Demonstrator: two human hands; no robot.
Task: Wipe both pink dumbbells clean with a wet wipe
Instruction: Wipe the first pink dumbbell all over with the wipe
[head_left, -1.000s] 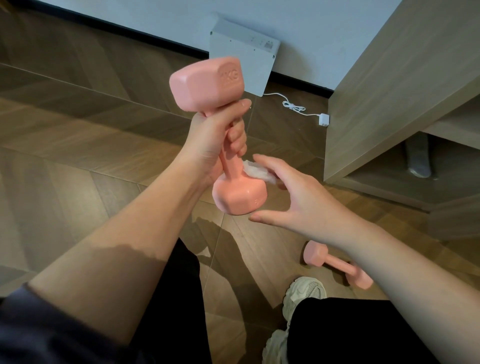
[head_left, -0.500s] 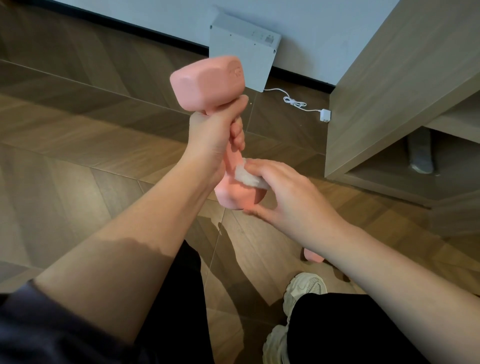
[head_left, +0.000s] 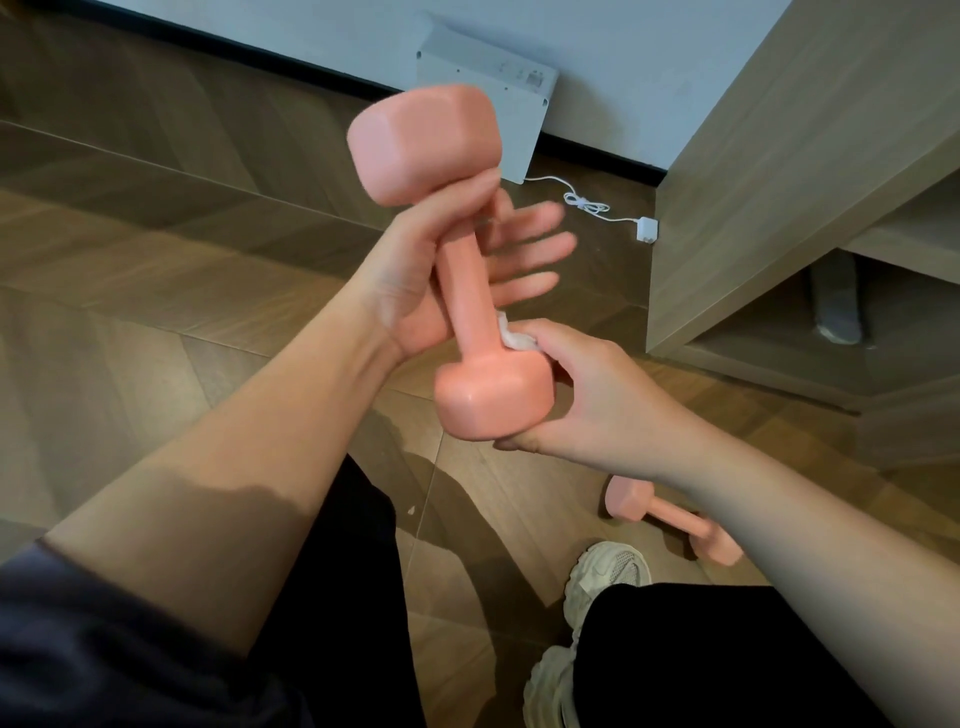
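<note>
Fingers (head_left: 530, 244) of the left hand (head_left: 410, 280) splay straight behind the raised dumbbell (head_left: 465, 291). Right hand (head_left: 597, 400) curls round its near head, pinching the wet wipe (head_left: 511, 336).

Bright, even light. My arms (head_left: 249, 457) are casting soft shadows on the wood floor (head_left: 130, 270). My left hand (head_left: 410, 275) fingers (head_left: 530, 244) and pink dumbbell (head_left: 462, 291) top are blurring. Frame edges are bowing.

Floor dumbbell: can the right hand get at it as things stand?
Probably yes: the right hand is close above the floor dumbbell, which lies uncovered. But it is busy, pinching the wet wipe against the held dumbbell.
</note>
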